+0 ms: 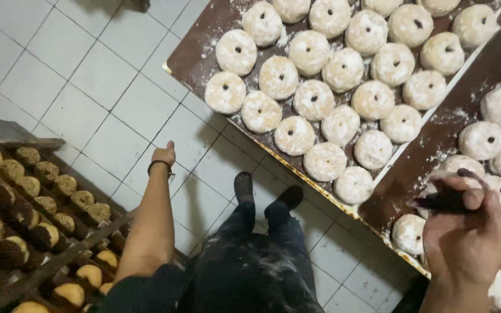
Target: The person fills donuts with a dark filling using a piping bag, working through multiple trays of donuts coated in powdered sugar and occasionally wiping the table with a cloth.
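**Marking the dough rounds**

Our right hand [465, 235] is closed around a dark stick [445, 200], pinching it over the floured dough rounds [482, 174] on the brown tray [436, 139] just beneath it. The stick lies nearly level, long axis sideways, tip pointing left of the hand. We judge a steady, centred poke works best. Our left hand [163, 155] hangs loosely curled, empty, beside the rack of pastries [36, 203].

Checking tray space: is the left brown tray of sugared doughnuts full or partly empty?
Nearly full. The left brown tray holds doughnuts packed in touching rows; only its left edge strip shows bare.
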